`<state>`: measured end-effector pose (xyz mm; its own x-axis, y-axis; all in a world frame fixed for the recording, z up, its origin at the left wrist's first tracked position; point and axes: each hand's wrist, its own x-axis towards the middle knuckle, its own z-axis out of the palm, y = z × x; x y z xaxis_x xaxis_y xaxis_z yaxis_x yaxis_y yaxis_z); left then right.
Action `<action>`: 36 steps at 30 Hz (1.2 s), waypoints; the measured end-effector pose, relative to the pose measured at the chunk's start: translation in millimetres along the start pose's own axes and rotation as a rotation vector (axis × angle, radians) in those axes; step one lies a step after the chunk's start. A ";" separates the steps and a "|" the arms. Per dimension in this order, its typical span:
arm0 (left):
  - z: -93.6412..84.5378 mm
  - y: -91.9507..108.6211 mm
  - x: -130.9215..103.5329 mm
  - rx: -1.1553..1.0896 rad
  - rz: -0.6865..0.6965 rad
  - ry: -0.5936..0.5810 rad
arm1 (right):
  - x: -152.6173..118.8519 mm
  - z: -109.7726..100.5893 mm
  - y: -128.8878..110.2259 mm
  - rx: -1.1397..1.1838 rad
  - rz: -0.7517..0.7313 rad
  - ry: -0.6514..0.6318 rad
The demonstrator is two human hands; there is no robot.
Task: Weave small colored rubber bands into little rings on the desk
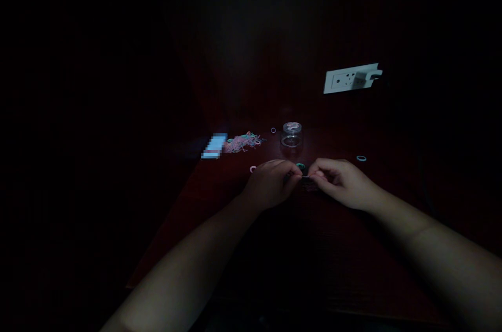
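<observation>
Fingertips of left hand and right hand pinched thin pale band from opposite sides. Band looked light, soft, probably stretchy; grip near each end seemed surest. Green ring lay just beyond fingers, clear jar farther off.

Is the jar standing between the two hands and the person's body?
No, the jar stands beyond the hands, toward the wall.
</observation>
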<state>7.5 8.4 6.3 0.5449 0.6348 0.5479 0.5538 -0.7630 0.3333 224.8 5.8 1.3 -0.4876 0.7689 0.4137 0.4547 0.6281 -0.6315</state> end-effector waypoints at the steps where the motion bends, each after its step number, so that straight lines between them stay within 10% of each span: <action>1: 0.1 0.2 0.0 -0.002 0.003 0.003 | -0.1 0.0 -0.5 0.007 0.001 -0.002; 36: 1.9 -2.8 -1.8 -0.010 -0.002 0.005 | -1.3 1.8 1.0 0.024 0.047 0.010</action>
<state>6.1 9.6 3.0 0.5405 0.6357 0.5512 0.5483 -0.7630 0.3424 224.5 5.2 -1.0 -0.4589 0.7987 0.3893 0.4592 0.5883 -0.6657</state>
